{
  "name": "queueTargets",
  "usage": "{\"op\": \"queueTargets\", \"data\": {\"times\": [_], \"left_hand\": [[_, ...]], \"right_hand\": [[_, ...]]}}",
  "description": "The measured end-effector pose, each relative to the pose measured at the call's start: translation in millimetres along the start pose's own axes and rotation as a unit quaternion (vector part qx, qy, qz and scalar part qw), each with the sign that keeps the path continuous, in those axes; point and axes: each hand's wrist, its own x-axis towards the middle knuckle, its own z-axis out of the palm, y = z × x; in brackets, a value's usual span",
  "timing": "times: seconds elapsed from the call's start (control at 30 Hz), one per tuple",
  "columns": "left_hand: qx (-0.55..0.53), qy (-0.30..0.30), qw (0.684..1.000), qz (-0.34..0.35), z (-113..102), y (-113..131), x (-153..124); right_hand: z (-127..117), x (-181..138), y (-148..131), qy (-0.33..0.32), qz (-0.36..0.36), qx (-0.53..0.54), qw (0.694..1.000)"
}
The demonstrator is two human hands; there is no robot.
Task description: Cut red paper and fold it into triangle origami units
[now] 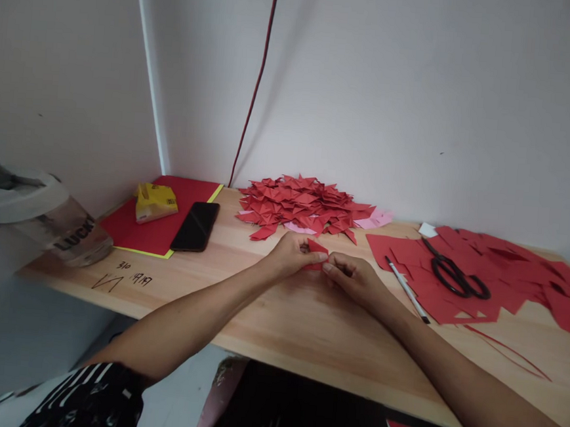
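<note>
- Head view, the hands: we see the left hand [289, 253] and the right hand [354, 277] meeting at the middle of the wooden table [267, 317]. Both are closed in a pinch on one small red paper piece [318, 247]. Fingers and thumbs grip it from either side, low over the wood.
- Head view, behind the hands: a heap of folded red pieces [300, 205] lies against the wall, just beyond the piece in hand, with a pink scrap [379, 217] at its right edge.
- Head view, to the right: flat red sheets [507, 274] are spread out, with black scissors [455, 274] lying on them and a pen [406, 289] at their near edge (thin red offcuts trail toward the table front).
- Head view, to the left: a dark phone [196, 226] and a yellow packet [155, 202] rest on a red board [133, 231].
- How far along: we judge a good share is folded, given the size of the heap. The many unfolded sheets suggest plenty is left, and the held piece looks only partly folded.
</note>
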Motion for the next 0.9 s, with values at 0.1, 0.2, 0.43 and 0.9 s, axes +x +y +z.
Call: {"op": "queueTargets", "data": {"times": [0.1,0.2,0.43,0.9], "left_hand": [[-0.011,0.003,1.000,-0.013,-0.2,2.1,-0.5],[0.010,-0.009,1.000,-0.008,-0.7,5.8,-1.3],[0.030,0.038,0.999,0.006,-2.4,7.0,-1.6],[-0.088,0.056,0.993,-0.049,-2.5,5.3,-0.1]], "right_hand": [[-0.6,0.3,0.3,-0.003,-0.002,0.004,1.000],[-1.2,0.6,1.1,-0.014,-0.010,-0.005,1.000],[2.2,2.2,2.0,0.035,0.016,0.004,0.999],[-6.1,3.2,11.9,0.129,0.057,0.080,0.987]]}}
